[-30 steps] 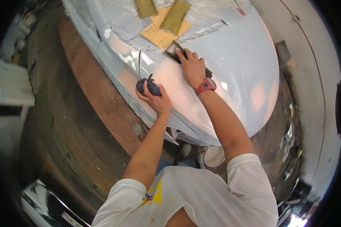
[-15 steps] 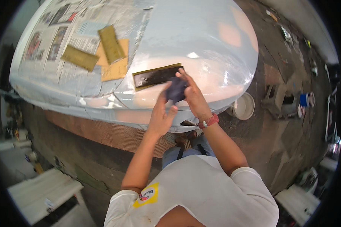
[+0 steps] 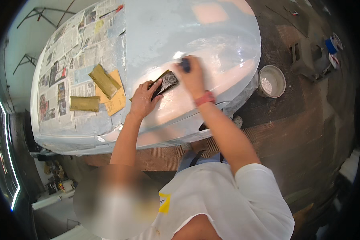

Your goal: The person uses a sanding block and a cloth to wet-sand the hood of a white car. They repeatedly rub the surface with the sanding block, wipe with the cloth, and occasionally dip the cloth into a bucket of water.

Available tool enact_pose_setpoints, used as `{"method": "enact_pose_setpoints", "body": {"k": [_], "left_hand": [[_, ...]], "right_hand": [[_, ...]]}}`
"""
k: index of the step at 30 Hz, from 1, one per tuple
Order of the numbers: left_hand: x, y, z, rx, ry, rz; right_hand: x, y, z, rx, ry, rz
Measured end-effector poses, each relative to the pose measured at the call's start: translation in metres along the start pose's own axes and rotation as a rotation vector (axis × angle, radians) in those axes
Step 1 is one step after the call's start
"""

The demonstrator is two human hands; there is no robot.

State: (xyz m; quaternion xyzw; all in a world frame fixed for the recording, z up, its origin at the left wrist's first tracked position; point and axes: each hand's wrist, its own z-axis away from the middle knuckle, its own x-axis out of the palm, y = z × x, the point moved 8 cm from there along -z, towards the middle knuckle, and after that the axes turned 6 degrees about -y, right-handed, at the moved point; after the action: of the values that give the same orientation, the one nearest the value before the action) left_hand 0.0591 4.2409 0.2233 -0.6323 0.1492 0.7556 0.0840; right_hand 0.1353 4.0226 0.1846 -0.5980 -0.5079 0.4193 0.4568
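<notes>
Person bent over a pale blue car panel (image 3: 212, 36), both hands on its curved surface; left hand (image 3: 142, 100) lies flat, fingers spread, pressing one end of a dark rectangular sanding block (image 3: 164, 83) against the panel; the grip here is a flat press from above rather than a pinch; right hand (image 3: 193, 76), red band at the wrist, is curled around a small dark blue object (image 3: 185, 64), fingers pressed together about it; what it is I cannot tell, perhaps a sponge or rag.

Block sits near the middle of the panel, just below a bright highlight; surface around it looks wet and glossy, with a pinkish patch showing through toward the near edge and another at the far top; my reading is that the sanding is well under way but not finished, since the colour is still uneven and the near edge is patchy.

Masking is done: newspaper (image 3: 64, 76) covers the left part of the body; folded olive-yellow sanding sheets (image 3: 104, 81) and a second piece (image 3: 84, 103) lie there unused, apart from the hands.

White bucket (image 3: 271, 81) stands on the floor to the right, just beside the panel edge.
</notes>
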Motion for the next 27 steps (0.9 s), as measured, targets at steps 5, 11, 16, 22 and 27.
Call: {"method": "enact_pose_setpoints", "body": {"k": [5,11,16,22,27], "left_hand": [[-0.005,-0.010,0.031,0.209,0.033,-0.083],[-0.004,-0.049,0.069,0.291,0.003,-0.114],[0.001,-0.013,-0.071,0.276,0.146,-0.117],[0.000,0.024,-0.127,0.338,0.243,-0.017],[0.004,0.006,-0.092,0.387,0.234,-0.040]], "right_hand": [[-0.150,0.083,0.014,0.142,0.463,0.549],[-0.127,0.107,0.030,0.309,0.493,0.793],[-0.109,0.110,0.035,0.330,0.484,0.842],[-0.136,0.113,0.012,0.411,0.479,0.897],[-0.147,0.123,0.001,0.414,0.504,0.909]]}}
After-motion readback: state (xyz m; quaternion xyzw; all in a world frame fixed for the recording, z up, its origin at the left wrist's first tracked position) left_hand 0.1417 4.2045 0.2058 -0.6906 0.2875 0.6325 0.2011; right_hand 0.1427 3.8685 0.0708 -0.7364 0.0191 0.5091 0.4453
